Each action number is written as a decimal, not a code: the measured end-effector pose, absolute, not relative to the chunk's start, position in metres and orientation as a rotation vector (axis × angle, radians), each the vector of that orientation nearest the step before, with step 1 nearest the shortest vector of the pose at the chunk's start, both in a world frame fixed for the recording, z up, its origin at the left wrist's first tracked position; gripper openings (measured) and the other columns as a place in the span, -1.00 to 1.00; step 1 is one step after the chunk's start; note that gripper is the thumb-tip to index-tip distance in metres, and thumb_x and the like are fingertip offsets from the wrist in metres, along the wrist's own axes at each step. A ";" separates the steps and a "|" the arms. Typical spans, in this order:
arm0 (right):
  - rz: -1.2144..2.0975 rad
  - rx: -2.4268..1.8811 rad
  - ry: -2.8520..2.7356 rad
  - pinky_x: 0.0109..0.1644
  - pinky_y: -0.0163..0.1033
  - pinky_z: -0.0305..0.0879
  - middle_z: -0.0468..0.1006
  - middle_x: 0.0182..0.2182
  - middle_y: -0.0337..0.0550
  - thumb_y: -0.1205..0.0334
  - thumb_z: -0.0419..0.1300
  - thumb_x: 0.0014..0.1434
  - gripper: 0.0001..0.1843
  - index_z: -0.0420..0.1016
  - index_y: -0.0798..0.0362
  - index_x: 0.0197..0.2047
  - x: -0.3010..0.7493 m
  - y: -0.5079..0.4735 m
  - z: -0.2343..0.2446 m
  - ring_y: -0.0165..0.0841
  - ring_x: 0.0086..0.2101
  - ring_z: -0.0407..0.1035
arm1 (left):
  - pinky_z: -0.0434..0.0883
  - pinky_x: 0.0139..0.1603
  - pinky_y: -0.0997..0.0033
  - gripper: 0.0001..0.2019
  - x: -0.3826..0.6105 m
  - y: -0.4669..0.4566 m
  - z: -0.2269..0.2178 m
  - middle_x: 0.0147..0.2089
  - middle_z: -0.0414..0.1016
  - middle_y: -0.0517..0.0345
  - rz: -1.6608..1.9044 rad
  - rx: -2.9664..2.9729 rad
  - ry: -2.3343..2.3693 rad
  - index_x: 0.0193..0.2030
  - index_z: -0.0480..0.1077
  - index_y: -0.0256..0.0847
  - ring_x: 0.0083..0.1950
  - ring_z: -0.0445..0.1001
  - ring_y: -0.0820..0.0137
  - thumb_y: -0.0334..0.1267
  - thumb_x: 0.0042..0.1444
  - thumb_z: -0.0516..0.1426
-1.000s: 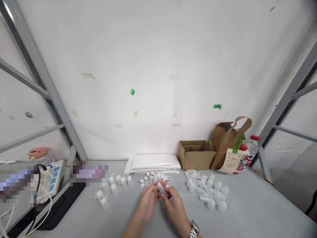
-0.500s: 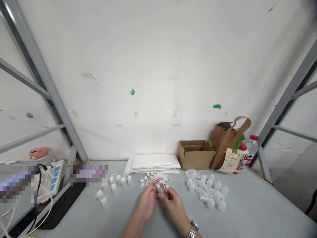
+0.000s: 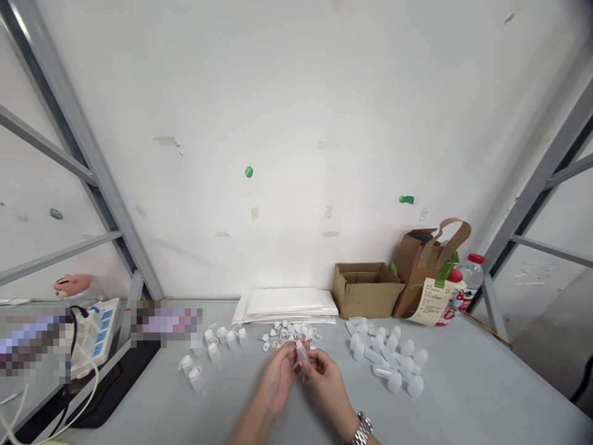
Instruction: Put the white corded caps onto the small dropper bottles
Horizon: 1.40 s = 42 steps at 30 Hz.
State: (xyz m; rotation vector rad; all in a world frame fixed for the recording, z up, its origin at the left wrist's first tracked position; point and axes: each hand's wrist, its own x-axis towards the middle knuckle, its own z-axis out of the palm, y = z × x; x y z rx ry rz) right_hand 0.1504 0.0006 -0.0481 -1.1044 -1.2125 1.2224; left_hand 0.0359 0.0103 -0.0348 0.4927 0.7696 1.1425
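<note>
My left hand (image 3: 277, 376) and my right hand (image 3: 328, 384) meet over the grey table (image 3: 463, 395), and together they pinch one small clear plastic bottle (image 3: 302, 353). The right hand's fingers wrap its lower part; the left hand's fingertips press at its top end. Just beyond the hands lies a heap of small white caps (image 3: 291, 332). To the right, several uncapped clear bottles (image 3: 389, 360) lie scattered. To the left, several capped bottles (image 3: 210, 351) stand or lie. A watch (image 3: 362, 429) shows on my right wrist.
A stack of white bags (image 3: 285, 304) lies against the wall. An open cardboard box (image 3: 364, 288), a brown paper bag (image 3: 424, 271) and red-capped drink bottles (image 3: 467, 277) stand at the back right. A power strip (image 3: 95, 334) with cables sits at the left. Grey shelf posts (image 3: 83, 154) frame both sides.
The hands stay together on the bottle and have shifted only slightly; the bottle is turned a little more upright between the fingers.
</note>
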 end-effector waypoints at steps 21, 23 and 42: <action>1.108 -1.150 -1.249 -0.30 -0.21 0.31 0.53 -0.45 -0.12 -0.16 0.24 -0.08 -0.56 0.43 0.08 -0.36 0.150 -0.001 -0.055 -0.27 -0.43 0.37 | 0.25 0.08 0.29 -0.78 0.037 0.007 -0.029 -0.15 0.58 0.00 1.106 0.405 0.677 -0.26 0.51 -0.27 0.07 0.38 0.21 -0.28 -0.02 0.09; 1.077 -1.169 -1.266 -0.32 -0.22 0.31 0.51 -0.48 -0.14 -0.17 0.23 -0.07 -0.56 0.42 0.08 -0.37 0.150 -0.001 -0.056 -0.27 -0.44 0.36 | 0.25 0.09 0.27 -0.77 0.037 0.008 -0.031 -0.14 0.58 0.00 1.106 0.411 0.669 -0.24 0.51 -0.27 0.08 0.38 0.21 -0.28 0.00 0.09; 0.371 -1.247 -1.570 -0.37 -0.26 0.31 0.37 -0.47 -0.19 0.05 -0.01 0.24 -0.73 0.37 0.00 -0.35 0.148 -0.009 -0.062 -0.33 -0.46 0.31 | 0.19 0.20 0.18 -0.79 0.049 -0.002 -0.030 -0.12 0.57 -0.10 1.275 0.486 0.730 -0.31 0.51 -0.30 0.11 0.38 0.12 -0.24 -0.09 0.18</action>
